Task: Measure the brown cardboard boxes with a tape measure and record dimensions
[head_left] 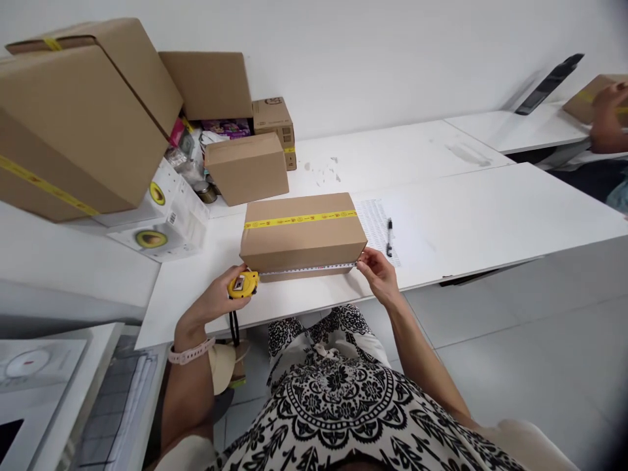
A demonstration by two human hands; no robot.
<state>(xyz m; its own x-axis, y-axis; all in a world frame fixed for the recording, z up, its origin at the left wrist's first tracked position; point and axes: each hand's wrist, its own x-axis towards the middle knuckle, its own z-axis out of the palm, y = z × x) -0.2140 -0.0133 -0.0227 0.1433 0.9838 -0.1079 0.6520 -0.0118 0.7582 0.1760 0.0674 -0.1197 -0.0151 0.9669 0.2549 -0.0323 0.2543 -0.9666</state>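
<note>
A thin white measuring strip point(309, 269) is illegible; right hand point(381, 275) pinches its end, left hand point(216, 296) grips a yellow tape measure point(243, 285), brown cardboard box point(304, 239) between

I seem to be in a packing room or small stockroom: taped cardboard cartons point(73, 131) are stacked by my long white bench point(461, 203), which bears a printed sheet point(373, 219) and a pen point(389, 237). My tape measure point(244, 284) runs along a sealed box point(304, 241). The wall point(367, 65) is plain, the floor point(490, 314) tiled; farther along, another person's hand point(608, 98) is at a similar carton point(585, 98).
</note>
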